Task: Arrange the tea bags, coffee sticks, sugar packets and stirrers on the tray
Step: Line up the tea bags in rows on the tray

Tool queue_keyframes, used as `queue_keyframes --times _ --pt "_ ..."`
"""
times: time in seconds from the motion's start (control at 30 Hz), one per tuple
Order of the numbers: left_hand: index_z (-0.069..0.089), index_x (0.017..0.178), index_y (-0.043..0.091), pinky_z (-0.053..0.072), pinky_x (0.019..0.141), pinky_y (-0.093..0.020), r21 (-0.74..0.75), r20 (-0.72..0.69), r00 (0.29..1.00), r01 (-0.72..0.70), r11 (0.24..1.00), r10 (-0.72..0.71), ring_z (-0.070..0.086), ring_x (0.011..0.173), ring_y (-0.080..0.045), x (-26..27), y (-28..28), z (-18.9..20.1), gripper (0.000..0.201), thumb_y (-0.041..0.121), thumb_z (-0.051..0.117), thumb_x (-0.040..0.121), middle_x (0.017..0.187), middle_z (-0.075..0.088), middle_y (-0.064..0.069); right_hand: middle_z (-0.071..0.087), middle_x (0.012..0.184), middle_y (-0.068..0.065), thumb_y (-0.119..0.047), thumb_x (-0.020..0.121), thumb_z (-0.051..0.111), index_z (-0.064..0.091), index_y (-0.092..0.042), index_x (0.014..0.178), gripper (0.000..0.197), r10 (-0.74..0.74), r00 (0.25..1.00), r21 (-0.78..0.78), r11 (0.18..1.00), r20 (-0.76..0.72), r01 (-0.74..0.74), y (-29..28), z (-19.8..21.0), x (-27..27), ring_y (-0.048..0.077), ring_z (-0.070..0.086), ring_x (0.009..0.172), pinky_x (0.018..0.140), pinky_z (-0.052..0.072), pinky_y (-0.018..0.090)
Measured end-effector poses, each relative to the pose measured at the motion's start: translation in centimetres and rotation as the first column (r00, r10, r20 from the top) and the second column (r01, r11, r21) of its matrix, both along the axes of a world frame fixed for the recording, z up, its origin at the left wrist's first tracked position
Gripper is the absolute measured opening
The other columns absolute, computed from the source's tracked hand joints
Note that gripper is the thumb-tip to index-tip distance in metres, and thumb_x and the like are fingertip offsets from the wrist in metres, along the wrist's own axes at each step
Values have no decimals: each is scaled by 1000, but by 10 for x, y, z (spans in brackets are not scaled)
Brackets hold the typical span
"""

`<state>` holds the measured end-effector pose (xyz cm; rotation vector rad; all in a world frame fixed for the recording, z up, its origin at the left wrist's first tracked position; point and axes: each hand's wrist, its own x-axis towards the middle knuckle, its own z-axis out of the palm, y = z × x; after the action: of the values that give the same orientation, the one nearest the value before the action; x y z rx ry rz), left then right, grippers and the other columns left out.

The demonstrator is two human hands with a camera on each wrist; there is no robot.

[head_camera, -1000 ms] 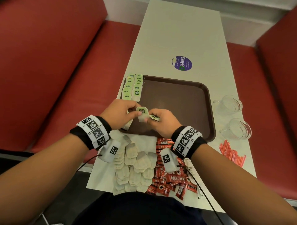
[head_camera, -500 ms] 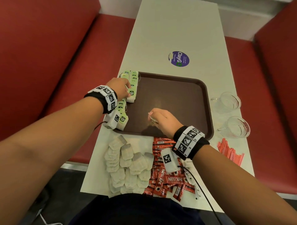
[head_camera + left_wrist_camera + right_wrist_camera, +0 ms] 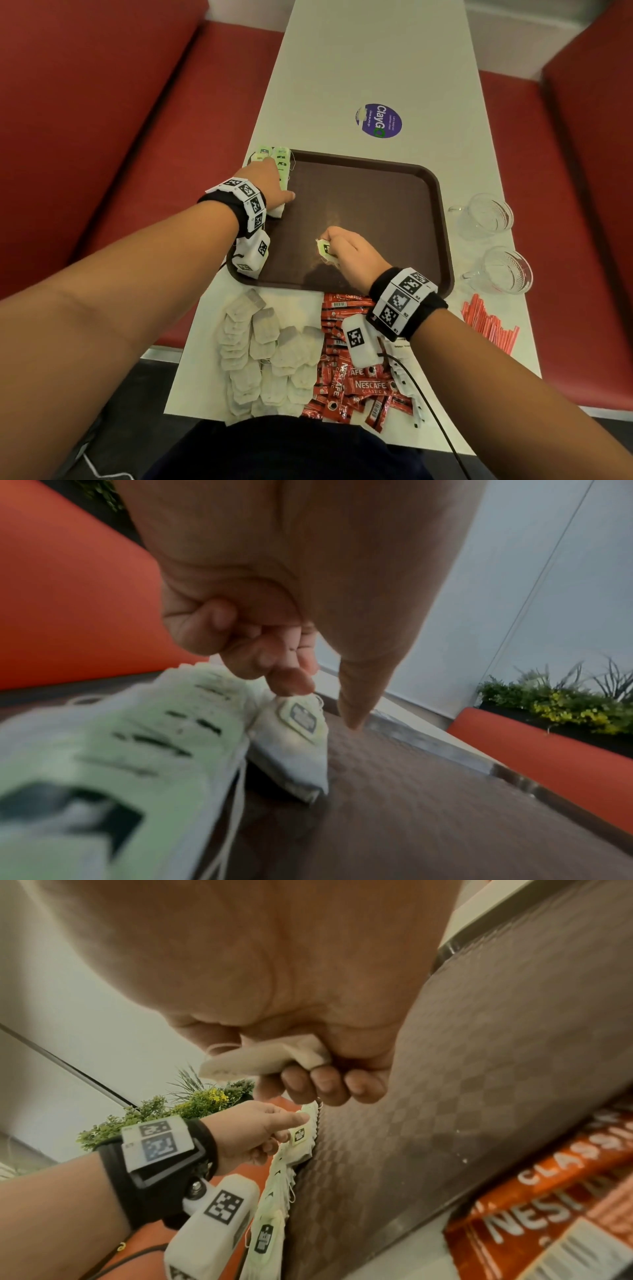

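Tea bag pinched in right hand (above tray), left hand fingertips curled onto tea-bag row.

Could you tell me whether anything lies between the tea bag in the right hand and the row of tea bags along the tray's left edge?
Nothing visible does. The right hand grips a green-tagged paper tea bag over bare brown plastic tray; only the left hand, touching the row of green-tagged tea bags, sits at the destination.
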<state>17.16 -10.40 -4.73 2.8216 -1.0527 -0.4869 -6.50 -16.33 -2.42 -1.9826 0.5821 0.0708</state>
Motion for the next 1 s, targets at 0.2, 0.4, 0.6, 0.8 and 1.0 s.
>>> queue_keyframes --times 0.2,0.4,0.6,0.8,1.0 --pt "49 118 7 43 66 -35 78 -6 1000 -15 997 15 55 83 -29 -3 -7 4 52 43 68 85 104 62 -12 63 91 -2 -22 99 54 57 -21 96 5 10 999 -100 995 -51 -15 -5 -3 2 15 60 84 73 49 31" --pt "57 114 18 44 73 -34 -119 -60 995 67 991 -75 59 95 -24 -15 -1 24 46 58 58 91 103 62 -1 68 94 -6 -25 97 61 60 -23 102 6 -22 1000 -156 987 21 25 -9 -8 2 9 63 86 75 52 26" --pt "71 88 28 48 70 -25 -338 -266 871 317 886 -413 62 76 -9 -51 27 51 34 60 61 89 83 69 7 66 84 -11 -27 97 62 59 -23 97 5 -90 992 -125 987 86 101 -10 -11 7 5 61 78 68 44 23" --pt "73 91 26 40 65 -17 -406 -231 853 354 843 -469 54 68 1 -66 47 53 10 36 73 89 74 65 13 72 86 -4 -23 88 73 54 -29 99 22 -114 988 -77 990 104 122 -8 -10 10 16 68 83 79 58 43" --pt "74 91 27 33 58 -7 -403 -164 867 376 834 -470 51 65 8 -71 57 58 5 31 74 89 68 61 16 75 84 -4 -20 81 81 55 -27 108 38 -132 986 -44 990 100 137 -6 -7 9 15 71 80 78 60 45"
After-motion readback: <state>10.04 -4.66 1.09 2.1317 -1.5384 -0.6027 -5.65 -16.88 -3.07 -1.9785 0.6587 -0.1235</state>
